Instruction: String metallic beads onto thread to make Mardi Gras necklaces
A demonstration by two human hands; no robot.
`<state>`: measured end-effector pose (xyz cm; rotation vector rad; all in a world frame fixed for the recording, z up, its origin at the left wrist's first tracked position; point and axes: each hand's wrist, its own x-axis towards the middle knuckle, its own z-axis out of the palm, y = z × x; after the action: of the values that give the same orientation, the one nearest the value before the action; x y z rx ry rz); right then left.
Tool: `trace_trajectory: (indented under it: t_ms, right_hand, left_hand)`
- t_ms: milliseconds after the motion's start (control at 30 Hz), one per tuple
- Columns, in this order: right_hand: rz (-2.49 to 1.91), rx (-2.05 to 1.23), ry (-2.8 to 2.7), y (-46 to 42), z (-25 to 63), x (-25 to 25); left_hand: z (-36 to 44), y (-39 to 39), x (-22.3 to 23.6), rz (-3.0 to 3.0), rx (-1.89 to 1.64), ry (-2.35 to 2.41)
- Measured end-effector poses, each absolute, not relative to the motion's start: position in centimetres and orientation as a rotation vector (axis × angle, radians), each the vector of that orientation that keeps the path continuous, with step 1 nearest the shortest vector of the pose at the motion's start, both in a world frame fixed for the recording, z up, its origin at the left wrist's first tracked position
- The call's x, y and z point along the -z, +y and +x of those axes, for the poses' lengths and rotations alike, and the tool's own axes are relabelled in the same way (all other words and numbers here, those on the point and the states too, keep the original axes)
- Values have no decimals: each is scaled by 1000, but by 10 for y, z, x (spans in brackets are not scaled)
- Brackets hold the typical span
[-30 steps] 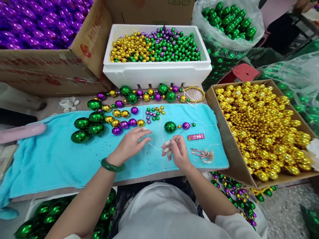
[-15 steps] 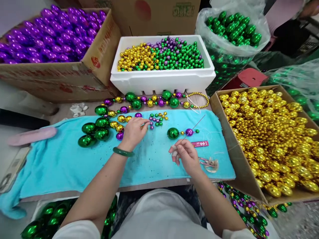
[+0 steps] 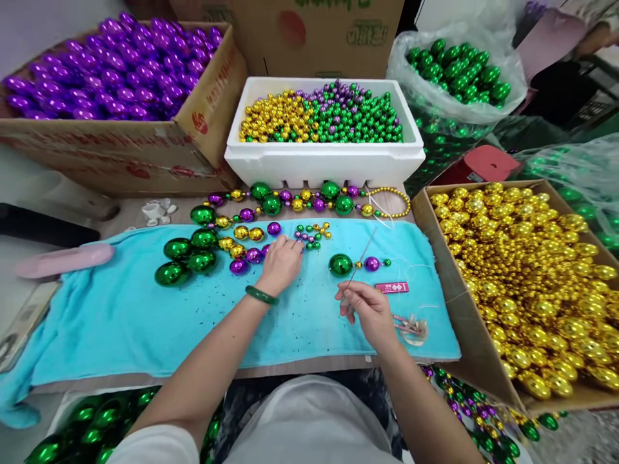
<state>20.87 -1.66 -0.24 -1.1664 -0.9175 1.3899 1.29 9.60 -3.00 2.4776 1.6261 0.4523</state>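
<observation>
My right hand [image 3: 367,310] pinches a long thin needle [image 3: 362,254] that slants up and away over the blue towel [image 3: 232,341]. Just beyond that hand lies a short strung row with a large green bead [image 3: 340,265], a purple bead [image 3: 372,263] and smaller beads. My left hand [image 3: 282,263], a green bangle [image 3: 262,295] on its wrist, has its fingers curled down at the left edge of a cluster of small beads [image 3: 309,236]. Its fingertips are partly hidden, so what they pinch does not show. Purple and gold beads [image 3: 236,250] lie to its left, beside large green beads [image 3: 188,261].
A finished-looking bead strand [image 3: 297,205] lies along the back. Behind stand a white foam box [image 3: 324,161] and a carton of purple beads [image 3: 207,96]; a carton of gold beads [image 3: 476,354] borders the right. Scissors [image 3: 411,327] and a pink packet [image 3: 393,287] lie near my right hand.
My left hand has shifted right, from beside the purple beads to the small-bead cluster. My right hand keeps the needle, which now stands steeper. The whole view has shifted slightly.
</observation>
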Motion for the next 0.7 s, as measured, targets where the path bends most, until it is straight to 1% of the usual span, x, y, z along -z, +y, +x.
trace_trajectory:
  t_ms: [100,167,233,300,400,533,700]
  right_hand:
    - [-1220,-1422,-895,-14,203,4]
    - [-1258,-1429,-889,-14,200,5]
    - [-1304,-1415,-906,-15,198,8]
    - [-1348,-1393,-955,-16,195,10]
    - [-1381,-1338,-1072,-17,192,13]
    - [-1400,-1208,-1234,-17,189,15]
    - [-1462,-1158,-1311,-18,187,17]
  left_hand:
    - [8,90,24,2233,-889,1589]
    - [3,85,14,1838,-1183,1535]
    - [-1,81,2,1304,-1333,1366]
    - [-5,78,-8,830,-1325,1126]
    - [-9,77,-17,465,-1266,914]
    - [-13,76,-20,338,-1289,847]
    - [-17,71,-19,389,-1339,839]
